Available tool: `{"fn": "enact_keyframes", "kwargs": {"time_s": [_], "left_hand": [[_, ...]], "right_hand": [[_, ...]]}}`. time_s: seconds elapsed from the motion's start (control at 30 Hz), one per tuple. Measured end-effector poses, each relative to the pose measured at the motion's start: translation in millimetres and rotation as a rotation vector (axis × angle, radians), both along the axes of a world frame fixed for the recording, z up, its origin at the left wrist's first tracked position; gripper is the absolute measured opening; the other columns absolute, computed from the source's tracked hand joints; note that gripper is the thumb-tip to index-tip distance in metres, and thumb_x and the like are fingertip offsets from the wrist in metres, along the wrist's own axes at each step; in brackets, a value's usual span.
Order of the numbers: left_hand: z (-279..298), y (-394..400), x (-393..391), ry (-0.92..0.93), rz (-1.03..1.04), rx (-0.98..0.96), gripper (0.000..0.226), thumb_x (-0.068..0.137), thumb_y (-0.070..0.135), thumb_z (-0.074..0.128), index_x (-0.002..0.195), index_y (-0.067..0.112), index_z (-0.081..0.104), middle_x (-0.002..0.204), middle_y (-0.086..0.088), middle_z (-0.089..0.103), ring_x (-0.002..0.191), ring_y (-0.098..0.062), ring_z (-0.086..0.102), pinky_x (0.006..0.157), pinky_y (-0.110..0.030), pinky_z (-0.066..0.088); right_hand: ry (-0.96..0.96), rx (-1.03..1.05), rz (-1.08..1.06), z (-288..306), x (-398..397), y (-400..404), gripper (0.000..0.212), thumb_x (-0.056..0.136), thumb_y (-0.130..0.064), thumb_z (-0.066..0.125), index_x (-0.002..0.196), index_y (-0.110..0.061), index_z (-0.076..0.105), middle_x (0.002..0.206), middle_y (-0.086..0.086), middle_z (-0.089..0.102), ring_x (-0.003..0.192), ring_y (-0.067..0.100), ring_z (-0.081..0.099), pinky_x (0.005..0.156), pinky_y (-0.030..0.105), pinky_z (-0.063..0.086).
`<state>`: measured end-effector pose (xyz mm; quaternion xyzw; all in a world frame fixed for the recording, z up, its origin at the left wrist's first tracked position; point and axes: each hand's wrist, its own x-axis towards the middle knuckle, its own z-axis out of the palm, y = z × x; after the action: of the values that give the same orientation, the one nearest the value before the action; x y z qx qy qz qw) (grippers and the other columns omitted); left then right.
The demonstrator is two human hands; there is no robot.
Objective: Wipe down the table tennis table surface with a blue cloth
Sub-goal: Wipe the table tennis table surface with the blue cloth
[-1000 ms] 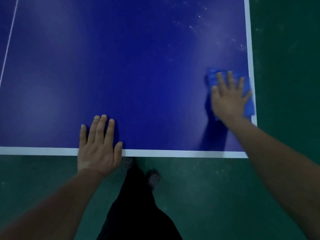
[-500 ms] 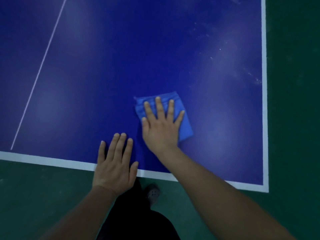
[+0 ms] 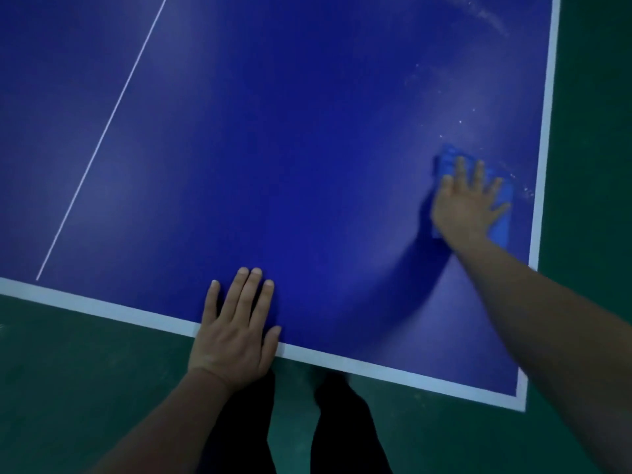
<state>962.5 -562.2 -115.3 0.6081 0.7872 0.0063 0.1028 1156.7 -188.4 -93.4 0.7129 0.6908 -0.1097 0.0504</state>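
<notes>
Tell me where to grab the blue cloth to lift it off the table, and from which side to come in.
Probably best pinch the blue cloth at its bare strip on the side toward the table's right white border line, coming in from that side. It lies flat and folded, and the right hand presses spread fingers over most of it, leaving that strip uncovered. The left hand rests flat on the near edge.

Dim light, soft glare patches, motion-blurred right hand
</notes>
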Motion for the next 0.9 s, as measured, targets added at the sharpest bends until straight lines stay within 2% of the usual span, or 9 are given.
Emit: {"fn": "enact_keyframes", "kwargs": {"time_s": [0.1, 0.17, 0.33, 0.4, 0.5, 0.6, 0.7, 0.77, 0.9], "left_hand": [[0, 1, 0, 0.017, 0.004, -0.003, 0.071, 0.094, 0.047, 0.035, 0.151, 0.003, 0.037, 0.16, -0.018, 0.029, 0.15, -0.033, 0.023, 0.119, -0.062, 0.018], [2, 2, 2, 0.016, 0.02, -0.006, 0.071, 0.094, 0.047, 0.035, 0.151, 0.003, 0.038, 0.161, -0.018, 0.03, 0.15, -0.033, 0.024, 0.119, -0.062, 0.018], [4, 2, 21, 0.044, 0.214, 0.041, 0.073, 0.094, 0.044, 0.035, 0.151, -0.001, 0.037, 0.16, -0.022, 0.028, 0.15, -0.038, 0.023, 0.121, -0.061, 0.014], [7, 6, 44, 0.032, 0.366, 0.061, 0.075, 0.093, 0.044, 0.035, 0.152, -0.003, 0.033, 0.16, -0.025, 0.025, 0.151, -0.039, 0.02, 0.122, -0.058, 0.01], [8, 26, 91, -0.018, 0.424, 0.006, 0.077, 0.095, 0.048, 0.03, 0.155, -0.001, 0.025, 0.164, -0.021, 0.017, 0.154, -0.033, 0.008, 0.123, -0.057, 0.007], [3, 59, 140, -0.05, 0.487, -0.026, 0.079, 0.097, 0.053, 0.027, 0.157, 0.004, 0.017, 0.166, -0.017, 0.008, 0.155, -0.028, -0.003, 0.123, -0.055, 0.0], [3, 85, 167, -0.069, 0.59, -0.041, 0.08, 0.098, 0.058, 0.023, 0.158, 0.007, 0.01, 0.167, -0.016, 0.0, 0.155, -0.028, -0.01, 0.123, -0.053, -0.007], [2, 89, 173, -0.051, 0.603, -0.063, 0.08, 0.098, 0.058, 0.021, 0.158, 0.008, 0.007, 0.167, -0.016, -0.003, 0.155, -0.028, -0.011, 0.123, -0.055, -0.005], [3, 88, 173, -0.008, 0.591, -0.104, 0.081, 0.098, 0.057, 0.022, 0.159, 0.006, 0.007, 0.167, -0.016, -0.003, 0.155, -0.029, -0.011, 0.123, -0.057, 0.0]], "right_hand": [[0.04, -0.024, -0.211, 4, 17, 14, 0.057, 0.104, -0.052, 0.013, 0.159, -0.04, 0.006, 0.169, -0.004, -0.002, 0.154, 0.035, -0.007, 0.116, 0.069, -0.005], [0.041, 0.01, -0.144, -1, -18, -8, 0.056, 0.105, -0.05, 0.016, 0.159, -0.039, 0.009, 0.169, -0.002, 0.002, 0.153, 0.038, -0.004, 0.114, 0.072, -0.003], [0.05, -0.019, 0.789, -6, -96, -122, 0.055, 0.104, -0.049, 0.022, 0.158, -0.04, 0.018, 0.168, -0.004, 0.008, 0.154, 0.035, -0.002, 0.115, 0.069, -0.007], [0.096, -0.026, 0.914, -7, -73, -103, 0.054, 0.104, -0.051, 0.024, 0.157, -0.041, 0.021, 0.168, -0.006, 0.012, 0.154, 0.031, 0.0, 0.117, 0.067, -0.006], [0.035, 0.093, 0.71, -11, 0, -7, 0.054, 0.104, -0.05, 0.026, 0.157, -0.041, 0.022, 0.167, -0.006, 0.014, 0.154, 0.032, 0.007, 0.117, 0.068, 0.001], [0.015, 0.008, 0.378, -2, 84, 97, 0.057, 0.103, -0.051, 0.017, 0.158, -0.042, 0.01, 0.169, -0.008, 0.003, 0.154, 0.031, -0.003, 0.117, 0.068, 0.001], [0.056, -0.018, 0.256, 3, 112, 118, 0.059, 0.102, -0.052, 0.013, 0.159, -0.04, 0.008, 0.169, -0.006, -0.001, 0.154, 0.031, -0.008, 0.118, 0.067, -0.001], [0.02, 0.017, 0.399, -2, 105, 83, 0.058, 0.103, -0.051, 0.015, 0.159, -0.039, 0.009, 0.169, -0.004, 0.003, 0.154, 0.034, -0.004, 0.118, 0.067, -0.002], [0.003, 0.083, 1.098, -15, 115, -1, 0.054, 0.104, -0.051, 0.026, 0.156, -0.036, 0.03, 0.166, -0.001, 0.022, 0.153, 0.036, 0.011, 0.118, 0.067, 0.002]]}}
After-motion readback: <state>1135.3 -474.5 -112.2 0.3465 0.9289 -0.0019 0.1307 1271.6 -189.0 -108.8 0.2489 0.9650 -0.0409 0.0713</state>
